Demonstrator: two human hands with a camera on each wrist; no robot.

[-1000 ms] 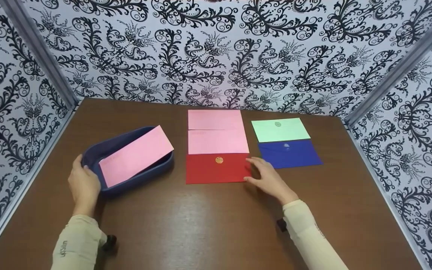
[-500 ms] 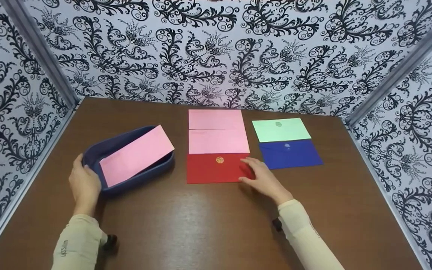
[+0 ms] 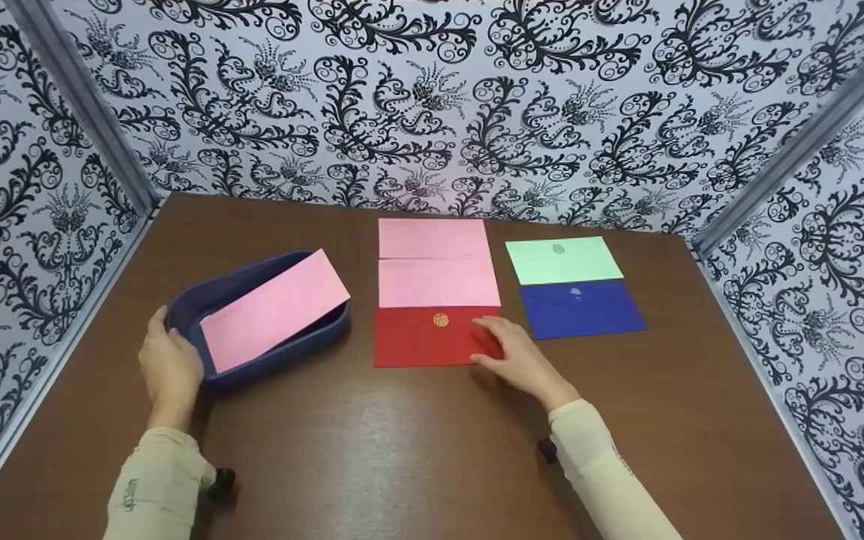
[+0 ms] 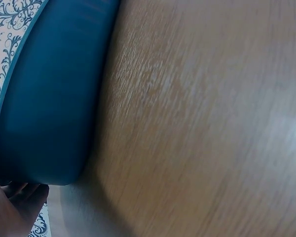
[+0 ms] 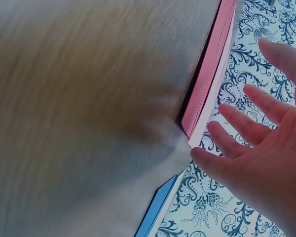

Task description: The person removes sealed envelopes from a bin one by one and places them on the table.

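Head view shows one brown table [image 3: 417, 450] and one blue tray [image 3: 192, 307], left of centre, cupped by the left hand [image 3: 169, 371]. Envelopes: three pink, one green, one blue, one red envelope [image 3: 421, 341] at centre, under the right hand [image 3: 514, 358], fingers straight, unclenched.

The head view was bright and sharp, with a soft shine on the brown table [image 3: 417, 442]. Both wrist views were blurry, and small shadows sat under the hands.
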